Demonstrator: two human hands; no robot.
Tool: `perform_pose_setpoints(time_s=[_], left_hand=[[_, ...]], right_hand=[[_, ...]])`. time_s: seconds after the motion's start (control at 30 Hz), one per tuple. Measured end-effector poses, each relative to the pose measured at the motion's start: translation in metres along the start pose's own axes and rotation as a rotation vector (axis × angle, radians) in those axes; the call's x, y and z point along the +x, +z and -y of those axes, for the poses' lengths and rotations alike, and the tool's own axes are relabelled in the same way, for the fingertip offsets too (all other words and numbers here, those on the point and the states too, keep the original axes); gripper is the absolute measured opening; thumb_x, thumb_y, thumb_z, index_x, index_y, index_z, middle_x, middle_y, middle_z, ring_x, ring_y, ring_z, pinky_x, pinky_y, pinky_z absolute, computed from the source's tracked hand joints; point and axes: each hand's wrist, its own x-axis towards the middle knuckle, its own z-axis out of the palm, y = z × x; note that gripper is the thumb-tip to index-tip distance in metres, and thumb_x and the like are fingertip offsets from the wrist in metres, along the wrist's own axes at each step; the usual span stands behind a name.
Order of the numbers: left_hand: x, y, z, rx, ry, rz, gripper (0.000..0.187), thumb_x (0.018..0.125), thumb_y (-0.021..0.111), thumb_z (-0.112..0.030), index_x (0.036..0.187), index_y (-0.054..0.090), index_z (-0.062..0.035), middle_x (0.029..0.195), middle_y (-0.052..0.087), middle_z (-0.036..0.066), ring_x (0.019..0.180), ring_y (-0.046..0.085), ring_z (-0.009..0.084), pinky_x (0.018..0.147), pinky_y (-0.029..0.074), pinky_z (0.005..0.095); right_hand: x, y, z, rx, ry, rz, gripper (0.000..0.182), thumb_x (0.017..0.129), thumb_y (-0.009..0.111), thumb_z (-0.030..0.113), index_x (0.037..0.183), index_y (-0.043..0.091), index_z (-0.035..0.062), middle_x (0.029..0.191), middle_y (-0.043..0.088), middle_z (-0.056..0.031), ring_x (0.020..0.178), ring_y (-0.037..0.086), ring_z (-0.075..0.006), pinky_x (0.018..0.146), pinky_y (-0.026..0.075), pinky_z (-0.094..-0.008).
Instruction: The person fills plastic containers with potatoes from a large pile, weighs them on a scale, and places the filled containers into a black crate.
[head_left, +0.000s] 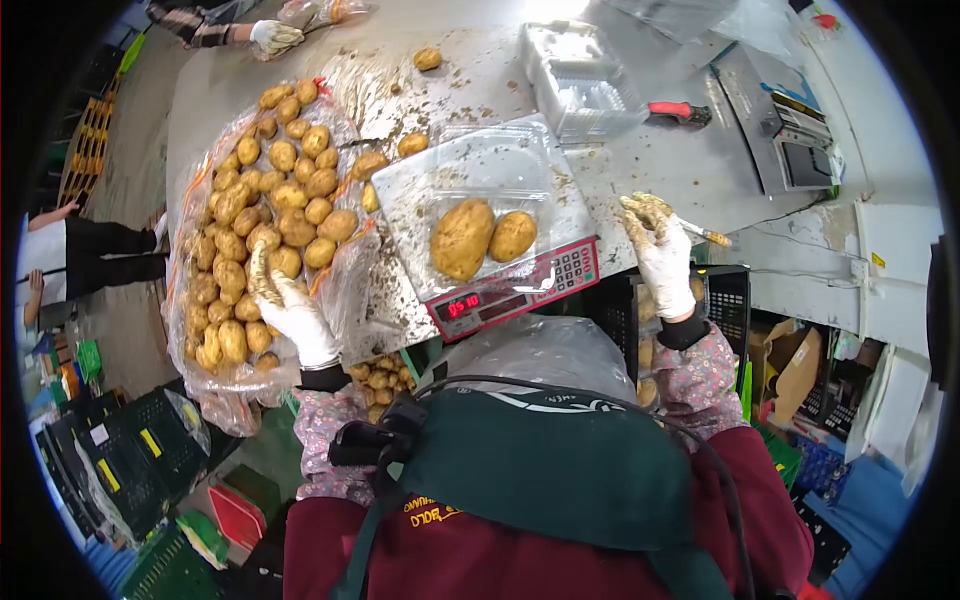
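My left hand (pixel 290 309), in a dirt-stained white glove, reaches over the right part of a heap of potatoes (pixel 290 195) in an opened clear plastic bag. Its fingers are stretched out and apart, fingertips right at the potatoes. My right hand (pixel 660 257), gloved too and soiled at the fingers, hovers open by the table's front edge with nothing in it. Between my hands stands a weighing scale (pixel 405 200) with a red panel; its display (pixel 463 305) seems to read 0510. On it, a clear plastic tray (pixel 540 200) holds two potatoes (pixel 463 239), one large, one smaller.
Stacked clear trays (pixel 580 80) stand at the back beside a red-and-black handled tool (pixel 680 113). A slim stick-like tool (pixel 706 234) lies beside my right hand. Across the table shows another person's gloved hand (pixel 276 38). Black crates (pixel 722 310) sit below the edge.
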Motion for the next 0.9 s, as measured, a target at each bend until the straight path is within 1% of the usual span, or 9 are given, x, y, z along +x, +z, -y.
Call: perform_pose_setpoints(time_s=[0.17,0.23,0.27,0.37,0.57,0.63,0.77,0.83,0.9], left_hand=[[-0.004,-0.027,0.013,0.012,-0.075,-0.02,0.035,0.097,0.046,-0.001,0.13,0.053,0.0051,0.134,0.055,0.013,0.121,0.052,0.0204,0.106,0.038,0.0337],[-0.01,-0.029,0.015,-0.056,-0.156,-0.04,0.034,0.097,0.047,-0.001,0.13,0.053,0.0046,0.134,0.055,0.012,0.12,0.052,0.0198,0.105,0.039,0.0331],[-0.013,-0.031,0.016,-0.088,-0.181,-0.044,0.034,0.097,0.048,-0.002,0.13,0.053,0.0042,0.133,0.055,0.012,0.12,0.052,0.0195,0.103,0.041,0.0327],[-0.016,-0.038,0.011,-0.151,-0.24,-0.084,0.034,0.097,0.048,-0.002,0.13,0.053,0.0039,0.131,0.056,0.012,0.119,0.053,0.0198,0.102,0.042,0.0329],[-0.016,-0.068,0.008,-0.186,-0.349,-0.165,0.035,0.097,0.046,-0.004,0.13,0.053,0.0056,0.133,0.056,0.014,0.121,0.052,0.0219,0.107,0.038,0.035],[-0.019,-0.076,0.022,-0.26,-0.4,-0.224,0.035,0.097,0.047,-0.004,0.13,0.053,0.0066,0.132,0.057,0.014,0.121,0.052,0.0223,0.106,0.037,0.0351],[-0.024,-0.088,0.048,-0.077,-0.336,-0.1,0.035,0.098,0.046,-0.003,0.132,0.05,0.0062,0.135,0.054,0.015,0.122,0.051,0.0218,0.105,0.038,0.0343],[-0.025,-0.085,0.054,-0.198,-0.393,-0.112,0.033,0.098,0.043,0.0,0.13,0.051,0.0071,0.135,0.054,0.015,0.123,0.05,0.0221,0.107,0.037,0.0348],[-0.021,-0.084,0.054,-0.202,-0.403,-0.074,0.033,0.098,0.044,0.0,0.129,0.051,0.0075,0.134,0.054,0.015,0.123,0.051,0.0224,0.108,0.037,0.0354]], right_hand=[[0.017,0.009,0.004,0.244,0.209,0.098,0.024,0.084,0.069,0.008,0.108,0.071,0.0059,0.109,0.067,-0.0132,0.102,0.064,-0.0268,0.09,0.049,-0.0333],[0.036,0.011,0.021,-0.007,-0.013,0.14,0.023,0.086,0.068,0.009,0.108,0.07,0.0055,0.109,0.067,-0.0109,0.1,0.064,-0.0222,0.088,0.05,-0.0315],[0.045,0.016,0.025,0.044,-0.046,0.148,0.023,0.087,0.068,0.011,0.109,0.07,0.0052,0.108,0.067,-0.0104,0.099,0.065,-0.0212,0.087,0.05,-0.0311],[0.072,0.035,0.05,0.173,-0.04,0.197,0.023,0.087,0.067,0.013,0.109,0.07,0.005,0.109,0.067,-0.0126,0.098,0.065,-0.0248,0.087,0.05,-0.0325],[0.113,0.075,0.088,0.16,-0.166,0.282,0.025,0.086,0.069,0.014,0.109,0.069,0.003,0.109,0.066,-0.0113,0.101,0.064,-0.0193,0.088,0.049,-0.0289],[0.133,0.102,0.074,0.332,-0.048,0.384,0.026,0.087,0.068,0.017,0.109,0.069,0.0022,0.112,0.066,-0.0126,0.101,0.064,-0.0208,0.088,0.049,-0.0302],[0.186,0.14,0.07,0.11,-0.085,0.511,0.026,0.087,0.066,0.018,0.107,0.07,0.002,0.101,0.07,-0.0125,0.093,0.067,-0.0202,0.083,0.051,-0.0291],[0.208,0.167,0.069,0.057,-0.125,0.493,0.028,0.087,0.064,0.024,0.105,0.071,0.0041,0.096,0.071,-0.0142,0.091,0.068,-0.0247,0.083,0.052,-0.0318],[0.238,0.198,0.066,-0.197,-0.196,0.541,0.029,0.087,0.065,0.022,0.109,0.069,0.0033,0.098,0.071,-0.0128,0.09,0.068,-0.0201,0.082,0.052,-0.0305]])
